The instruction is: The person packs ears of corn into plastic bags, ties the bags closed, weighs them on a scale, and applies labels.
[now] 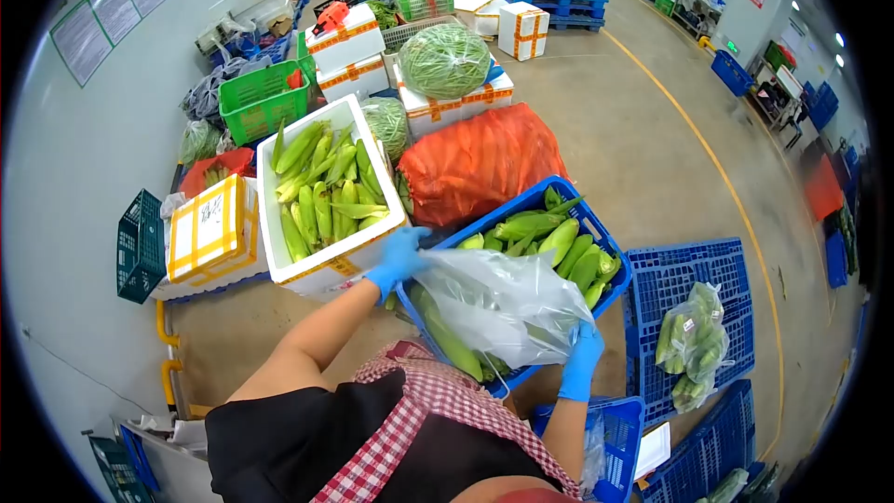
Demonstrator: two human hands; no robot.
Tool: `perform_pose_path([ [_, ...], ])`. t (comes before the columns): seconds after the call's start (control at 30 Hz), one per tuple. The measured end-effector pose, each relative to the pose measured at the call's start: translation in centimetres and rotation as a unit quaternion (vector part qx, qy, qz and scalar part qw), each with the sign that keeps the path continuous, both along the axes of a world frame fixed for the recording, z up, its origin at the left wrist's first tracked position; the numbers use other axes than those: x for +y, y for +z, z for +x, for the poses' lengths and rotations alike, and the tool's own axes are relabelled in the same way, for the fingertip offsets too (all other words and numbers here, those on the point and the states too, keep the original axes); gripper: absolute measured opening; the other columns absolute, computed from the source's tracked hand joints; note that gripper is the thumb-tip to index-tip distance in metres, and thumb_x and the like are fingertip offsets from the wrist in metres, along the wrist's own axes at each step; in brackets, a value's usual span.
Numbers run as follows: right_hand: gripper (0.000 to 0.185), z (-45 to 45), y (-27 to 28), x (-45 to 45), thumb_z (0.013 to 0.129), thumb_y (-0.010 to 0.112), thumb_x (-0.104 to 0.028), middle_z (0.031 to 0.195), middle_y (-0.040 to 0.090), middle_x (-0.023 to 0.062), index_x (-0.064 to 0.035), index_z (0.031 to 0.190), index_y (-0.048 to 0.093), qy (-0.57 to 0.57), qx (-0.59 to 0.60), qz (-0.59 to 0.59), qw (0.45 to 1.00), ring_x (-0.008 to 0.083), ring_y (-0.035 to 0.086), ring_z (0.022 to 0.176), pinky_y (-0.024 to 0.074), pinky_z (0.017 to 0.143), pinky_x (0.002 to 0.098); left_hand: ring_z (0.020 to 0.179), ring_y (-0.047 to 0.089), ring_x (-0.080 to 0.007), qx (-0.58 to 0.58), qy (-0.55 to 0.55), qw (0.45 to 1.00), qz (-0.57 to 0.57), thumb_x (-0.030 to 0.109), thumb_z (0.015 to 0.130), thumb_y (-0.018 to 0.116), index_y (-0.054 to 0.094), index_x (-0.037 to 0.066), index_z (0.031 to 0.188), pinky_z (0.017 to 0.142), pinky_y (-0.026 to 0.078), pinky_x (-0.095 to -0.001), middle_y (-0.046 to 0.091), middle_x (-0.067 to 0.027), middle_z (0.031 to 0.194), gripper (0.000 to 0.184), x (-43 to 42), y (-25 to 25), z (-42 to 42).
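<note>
Both my hands wear blue gloves. Between them a translucent plastic bag (503, 303) is stretched over a blue crate (622, 281) of corn in green husks (561, 240). My left hand (399, 263) pinches the bag's left edge, close to the corner of a white foam box (357, 259). At the bag's lower right side, my right hand (583, 360) grips its edge with closed fingers. The bag looks flat and hides part of the corn beneath. More husked corn (326, 188) fills the foam box.
Beyond the crate lies a full orange mesh sack (484, 163). Bagged corn (694, 345) rests on a blue pallet (643, 312) at right. A green crate (264, 101), taped foam boxes (216, 228) and wrapped green beans (444, 61) stand around. Another blue crate (615, 438) sits near my right arm.
</note>
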State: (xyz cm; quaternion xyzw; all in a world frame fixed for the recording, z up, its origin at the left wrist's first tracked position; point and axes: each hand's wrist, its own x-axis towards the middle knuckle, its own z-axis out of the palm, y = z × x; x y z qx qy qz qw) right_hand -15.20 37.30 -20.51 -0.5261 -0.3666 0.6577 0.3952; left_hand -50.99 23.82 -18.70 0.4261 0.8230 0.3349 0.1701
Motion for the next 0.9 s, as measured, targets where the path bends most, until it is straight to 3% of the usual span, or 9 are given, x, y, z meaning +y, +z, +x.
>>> perform_pose_path([
  [0.1,0.018,-5.3,1.2,-0.3,0.081,0.052,-0.010,0.084,0.060,0.0034,0.0000,0.093,0.061,0.072,0.002,0.021,0.997,0.0108,0.056,0.073,0.0455,0.063,0.0225,0.111,0.044,-0.0295,0.018,-0.257,0.957,0.134,0.020,0.062,0.073,0.035,0.005,0.131,0.091,0.039,-0.0384,0.046,-0.0171,0.118,0.080,1.4,5.1,5.7],
  [0.2,0.019,-10.7,2.5,-2.2,0.075,0.058,-0.014,0.073,0.058,0.0040,0.0020,0.084,0.061,0.286,-0.066,0.138,0.946,0.0114,0.053,0.070,0.0441,0.063,0.0273,0.109,0.047,-0.0303,0.073,-0.189,0.968,0.146,0.024,0.068,0.068,0.043,0.005,0.125,0.091,0.038,-0.0407,0.049,-0.0168,0.119,0.065,3.9,0.2,9.4],
  [0.27,0.024,-12.5,5.7,-2.1,0.077,0.061,-0.021,0.076,0.061,0.0072,0.0017,0.085,0.062,0.386,-0.149,0.132,0.901,0.0131,0.054,0.072,0.0443,0.065,0.0290,0.088,0.059,-0.0226,-0.213,-0.091,0.967,0.106,0.011,0.076,0.054,0.056,0.005,0.111,0.081,0.045,-0.0325,0.061,-0.0140,0.096,0.035,2.3,-11.7,6.2],
  [0.3,0.025,-12.2,5.6,-1.2,0.077,0.062,-0.022,0.079,0.061,0.0082,0.0014,0.086,0.062,0.414,-0.182,0.127,0.883,0.0131,0.054,0.073,0.0442,0.066,0.0288,0.089,0.058,-0.0236,-0.228,-0.032,0.973,-0.010,0.006,0.073,0.054,0.058,0.006,0.108,0.081,0.045,-0.0318,0.060,-0.0120,0.098,0.035,2.1,-5.1,5.8],
  [0.4,0.027,-9.6,-1.6,1.8,0.076,0.064,-0.020,0.086,0.062,0.0100,0.0012,0.093,0.061,0.466,-0.037,0.089,0.879,0.0140,0.054,0.076,0.0444,0.067,0.0284,0.081,0.059,-0.0193,0.071,-0.110,0.990,-0.050,0.003,0.073,0.054,0.059,0.002,0.102,0.075,0.045,-0.0293,0.061,-0.0083,0.092,0.029,0.9,-4.0,3.8],
  [0.53,0.061,-4.6,-14.9,10.7,0.070,0.067,-0.016,0.111,0.055,0.0180,0.0053,0.122,0.042,0.085,-0.180,0.059,0.978,0.0267,0.055,0.098,0.0437,0.085,0.0325,0.078,0.057,-0.0143,-0.487,0.095,0.852,-0.167,0.012,0.082,0.051,0.057,0.000,0.105,0.069,0.044,-0.0257,0.061,-0.0036,0.084,0.027,2.3,-3.3,2.9],
  [0.6,0.079,-2.7,-22.1,14.0,0.068,0.071,-0.025,0.118,0.049,0.0252,0.0101,0.127,0.033,0.016,-0.418,0.064,0.906,0.0307,0.051,0.106,0.0440,0.085,0.0337,0.080,0.057,-0.0139,-0.550,0.082,0.813,-0.174,0.014,0.081,0.053,0.055,0.000,0.110,0.069,0.044,-0.0249,0.061,-0.0052,0.090,0.032,3.6,-2.0,3.2],
  [0.73,0.088,-3.4,-26.0,17.1,0.057,0.076,-0.039,0.113,0.051,0.0273,0.0100,0.120,0.040,0.067,-0.462,0.015,0.884,0.0384,0.052,0.101,0.0442,0.085,0.0380,0.090,0.057,-0.0166,-0.634,0.083,0.756,-0.140,0.013,0.079,0.056,0.049,0.000,0.118,0.080,0.045,-0.0276,0.059,-0.0083,0.102,0.041,6.2,3.0,5.1],
  [0.9,0.067,-2.7,-21.8,19.4,0.061,0.075,-0.034,0.104,0.059,0.0166,0.0051,0.110,0.053,0.156,-0.242,-0.149,0.946,0.0279,0.059,0.092,0.0477,0.078,0.0351,0.096,0.056,-0.0193,-0.634,0.124,0.743,-0.175,0.009,0.078,0.055,0.045,-0.001,0.123,0.084,0.044,-0.0299,0.057,-0.0098,0.108,0.046,6.7,2.2,5.6],
])
